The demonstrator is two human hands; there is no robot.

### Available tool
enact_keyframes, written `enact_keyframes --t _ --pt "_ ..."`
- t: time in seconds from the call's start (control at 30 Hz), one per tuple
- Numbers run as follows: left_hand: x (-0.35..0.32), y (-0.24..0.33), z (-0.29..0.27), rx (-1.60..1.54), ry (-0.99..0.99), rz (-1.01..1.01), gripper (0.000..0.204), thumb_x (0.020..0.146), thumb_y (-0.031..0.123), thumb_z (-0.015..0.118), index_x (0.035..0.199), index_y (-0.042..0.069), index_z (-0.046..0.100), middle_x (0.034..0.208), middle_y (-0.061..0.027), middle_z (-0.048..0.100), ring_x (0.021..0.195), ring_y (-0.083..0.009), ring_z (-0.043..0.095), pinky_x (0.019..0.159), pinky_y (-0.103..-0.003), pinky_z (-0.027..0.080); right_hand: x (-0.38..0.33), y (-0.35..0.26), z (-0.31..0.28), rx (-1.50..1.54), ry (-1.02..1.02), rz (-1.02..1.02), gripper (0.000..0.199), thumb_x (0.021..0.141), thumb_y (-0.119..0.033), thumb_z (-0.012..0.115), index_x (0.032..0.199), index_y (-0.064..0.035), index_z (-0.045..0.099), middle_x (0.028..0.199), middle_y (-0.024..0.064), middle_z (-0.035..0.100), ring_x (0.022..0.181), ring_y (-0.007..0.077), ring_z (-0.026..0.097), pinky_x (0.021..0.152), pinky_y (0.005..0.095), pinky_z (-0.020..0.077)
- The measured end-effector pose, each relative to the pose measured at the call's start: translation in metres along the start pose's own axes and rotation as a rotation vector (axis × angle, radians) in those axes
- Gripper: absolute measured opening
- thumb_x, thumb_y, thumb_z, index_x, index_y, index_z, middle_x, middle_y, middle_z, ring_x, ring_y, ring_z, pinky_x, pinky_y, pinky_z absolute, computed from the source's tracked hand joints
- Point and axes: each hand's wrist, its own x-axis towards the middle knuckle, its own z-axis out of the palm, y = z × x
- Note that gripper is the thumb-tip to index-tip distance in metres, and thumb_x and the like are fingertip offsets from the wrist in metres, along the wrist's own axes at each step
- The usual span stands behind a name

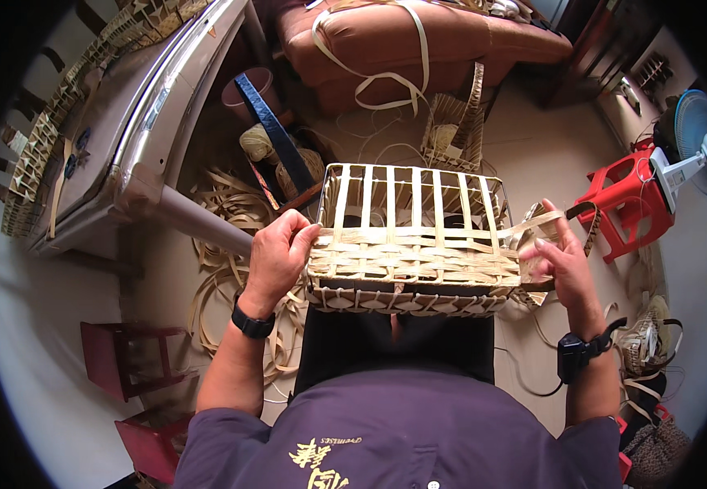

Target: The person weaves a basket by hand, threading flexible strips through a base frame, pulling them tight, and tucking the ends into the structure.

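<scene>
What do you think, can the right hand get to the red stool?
Probably yes: the red stool stands beyond the right hand, with just a curled strip showing between. The hand would need to leave the basket's side, though, and I can't tell how far down the stool is.

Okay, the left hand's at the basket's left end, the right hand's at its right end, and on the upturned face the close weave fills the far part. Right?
Not quite. In the head view, the close weave fills the near part of the upturned face of the basket; the far part has spaced strips. The rest is right.
</scene>
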Motion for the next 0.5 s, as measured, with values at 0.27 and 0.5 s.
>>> enact_keyframes --t 0.27,0.5 --pt "-0.005 -0.025 0.003 -0.001 0.022 0.051 0.024 0.104 0.019 0.071 0.091 0.001 0.063 0.071 -0.0098 0.062 0.064 -0.0154 0.054 0.062 -0.033 0.047 0.004 0.074 0.002 0.426 0.220 -0.069 0.023 0.101 -0.023 0.075 0.088 -0.0109 0.061 0.077 0.0001 0.067 0.055 0.0099 0.060 0.048 0.0244 0.0459" --pt "-0.003 -0.025 0.004 -0.037 -0.002 0.016 0.023 0.104 0.018 0.071 0.091 0.001 0.063 0.070 -0.0062 0.061 0.065 -0.0110 0.051 0.061 -0.031 0.046 0.005 0.095 -0.004 0.235 -0.047 0.255 0.054 0.105 -0.052 0.066 0.069 -0.0112 0.059 0.059 0.0005 0.059 0.039 0.0068 0.044 0.037 0.0210 0.0306"
